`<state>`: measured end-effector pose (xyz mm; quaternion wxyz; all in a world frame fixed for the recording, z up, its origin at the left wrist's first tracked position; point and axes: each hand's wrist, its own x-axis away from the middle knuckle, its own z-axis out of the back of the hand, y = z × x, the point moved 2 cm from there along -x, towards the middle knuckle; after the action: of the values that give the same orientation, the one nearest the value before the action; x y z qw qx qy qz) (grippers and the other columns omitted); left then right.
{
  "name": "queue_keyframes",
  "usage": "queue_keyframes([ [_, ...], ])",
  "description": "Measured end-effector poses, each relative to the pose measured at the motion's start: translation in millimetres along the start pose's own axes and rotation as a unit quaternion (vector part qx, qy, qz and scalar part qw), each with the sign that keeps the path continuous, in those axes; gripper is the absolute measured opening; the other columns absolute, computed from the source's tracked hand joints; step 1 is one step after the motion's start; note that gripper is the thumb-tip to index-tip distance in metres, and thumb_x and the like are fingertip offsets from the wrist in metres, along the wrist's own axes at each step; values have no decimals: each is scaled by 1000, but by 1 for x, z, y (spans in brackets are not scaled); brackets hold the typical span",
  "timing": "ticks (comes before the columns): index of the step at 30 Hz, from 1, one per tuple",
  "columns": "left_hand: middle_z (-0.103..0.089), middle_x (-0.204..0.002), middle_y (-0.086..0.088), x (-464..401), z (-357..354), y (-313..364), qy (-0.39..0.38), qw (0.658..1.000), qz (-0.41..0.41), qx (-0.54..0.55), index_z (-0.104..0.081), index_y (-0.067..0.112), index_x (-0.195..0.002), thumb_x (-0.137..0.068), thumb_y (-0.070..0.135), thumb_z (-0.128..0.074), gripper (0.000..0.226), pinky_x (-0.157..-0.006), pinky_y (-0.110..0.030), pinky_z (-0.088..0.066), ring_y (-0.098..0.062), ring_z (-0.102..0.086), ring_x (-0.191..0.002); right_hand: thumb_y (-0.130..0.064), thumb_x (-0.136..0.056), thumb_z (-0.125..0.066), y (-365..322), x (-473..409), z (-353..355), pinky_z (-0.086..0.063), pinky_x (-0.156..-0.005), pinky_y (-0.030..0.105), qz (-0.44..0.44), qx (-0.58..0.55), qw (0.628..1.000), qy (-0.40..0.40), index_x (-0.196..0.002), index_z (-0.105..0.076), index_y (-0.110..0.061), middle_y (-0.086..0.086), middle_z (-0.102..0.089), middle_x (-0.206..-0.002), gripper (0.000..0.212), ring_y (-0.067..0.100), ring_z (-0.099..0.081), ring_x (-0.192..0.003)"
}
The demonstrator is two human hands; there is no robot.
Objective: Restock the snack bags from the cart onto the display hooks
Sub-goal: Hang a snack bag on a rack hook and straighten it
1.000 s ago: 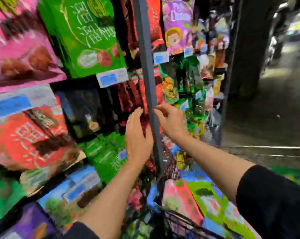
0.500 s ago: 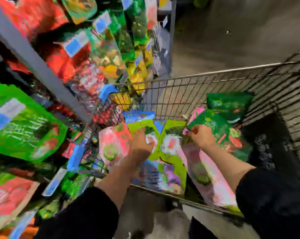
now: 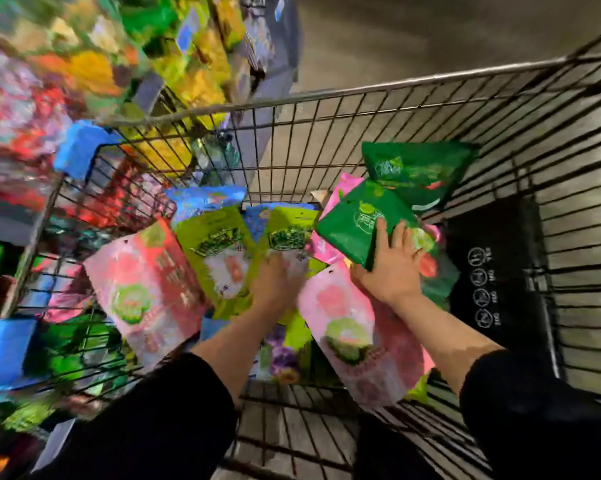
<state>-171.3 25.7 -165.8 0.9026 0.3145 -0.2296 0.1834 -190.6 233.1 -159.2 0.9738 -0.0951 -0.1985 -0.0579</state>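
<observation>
Since the half second before, our right hand (image 3: 391,268) had shifted from a closed fist against the dark green snack bag (image 3: 352,225) to a spread grip on it, fingers laid over its face and thumb tucked under its lower edge, the bag tilted up above the pile. Our left hand (image 3: 276,282) had stayed low among the lime green bags (image 3: 216,244), but it was too blurred for us to tell whether its fingers were spread or pinching anything. We saw all of this inside the wire cart (image 3: 326,98), where the bags lay in a loose heap: a pink bag (image 3: 143,285) at the left, another pink bag (image 3: 347,327) beneath our right wrist, and a second dark green bag (image 3: 416,168) propped against the far mesh. We saw the display rack (image 3: 84,64) of hanging packets beside the cart on the left, heavily smeared.
</observation>
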Motion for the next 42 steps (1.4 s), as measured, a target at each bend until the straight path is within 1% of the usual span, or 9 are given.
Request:
queue_keyframes([
  [6, -30, -149, -25, -10, 2, -10, 3, 998, 64, -15, -17, 0, -148, -89, 40, -63, 84, -108, -43, -33, -40, -35, -134, -73, -88, -29, 3, 12, 7, -26, -111, 53, 34, 2, 999, 42, -152, -21, -26, 19, -23, -155, 80, 36, -24, -143],
  [11, -39, -144, -26, -23, 7, -15, 11, 997, 83, -4, -7, 1, -150, -86, 52, -62, 99, -106, -45, -34, -41, -39, -132, -71, -77, -57, 29, -18, 20, -24, -114, 50, -76, -75, 993, 54, -149, -25, -10, 24, -30, -148, 100, 39, -26, -138],
  [14, -54, -132, -16, -31, 9, -20, 12, 992, 105, 63, -28, 5, -143, -83, 47, -69, 84, -97, -37, -39, -34, -49, -124, -80, -64, -60, 35, -30, 23, -14, -113, 56, -107, -75, 991, -31, -152, -13, -18, 16, -26, -154, 118, 32, -17, -144],
  [19, -63, -91, -5, -29, 13, -22, -17, 947, 105, 303, -59, 16, -94, -75, 19, -81, 29, -69, -28, -47, -20, -59, -84, -73, -46, -78, 30, -30, 37, -38, -105, 50, -105, -110, 988, -14, -138, -33, -14, 18, -46, -136, 118, 34, -41, -130],
  [23, -63, -94, -7, -23, 20, -19, -48, 912, 105, 394, -64, 13, -90, -76, 1, -76, 22, -65, -26, -44, -18, -56, -80, -45, -54, -91, 25, -32, 55, -48, -89, 30, -79, -176, 981, -39, -122, -57, -10, 9, -67, -114, 83, 23, -62, -107],
  [26, -60, -87, -6, -18, 30, -24, -57, 911, 102, 395, -58, 5, -112, -84, 4, -70, 30, -60, -24, -42, -14, -55, -71, -14, -73, -83, 8, -25, 62, -45, -50, 19, -20, -318, 942, -103, -101, -67, -1, -2, -67, -67, 35, 6, -56, -51],
  [29, -54, -72, -8, -9, 55, -32, -3, 917, 89, 389, -53, 11, -81, -84, 9, -71, 19, -52, -26, -38, -13, -48, -53, -5, -85, -70, -16, -9, 77, -27, -35, 18, -2, -420, 902, -102, -84, -63, -3, -1, -50, -51, 7, 7, -35, -36],
  [34, -41, -64, -2, 20, 136, -39, 145, 889, 18, 434, -43, 17, -70, -73, 20, -77, 34, -59, -36, -37, -19, -42, -64, -13, -92, -63, -74, 20, 118, -20, -35, 14, 72, -522, 847, -71, -71, -54, -21, -7, -34, -44, 24, 9, -24, -32],
  [42, -61, -99, -6, 100, 258, -74, 354, 817, -103, 443, -61, -1, -112, -85, 0, -67, 28, -69, -6, -44, -13, -53, -90, -1, -90, -61, -204, 71, 161, -47, -51, 14, 217, -576, 788, 17, -102, -64, -1, -11, -69, -63, 12, 0, -61, -55],
])
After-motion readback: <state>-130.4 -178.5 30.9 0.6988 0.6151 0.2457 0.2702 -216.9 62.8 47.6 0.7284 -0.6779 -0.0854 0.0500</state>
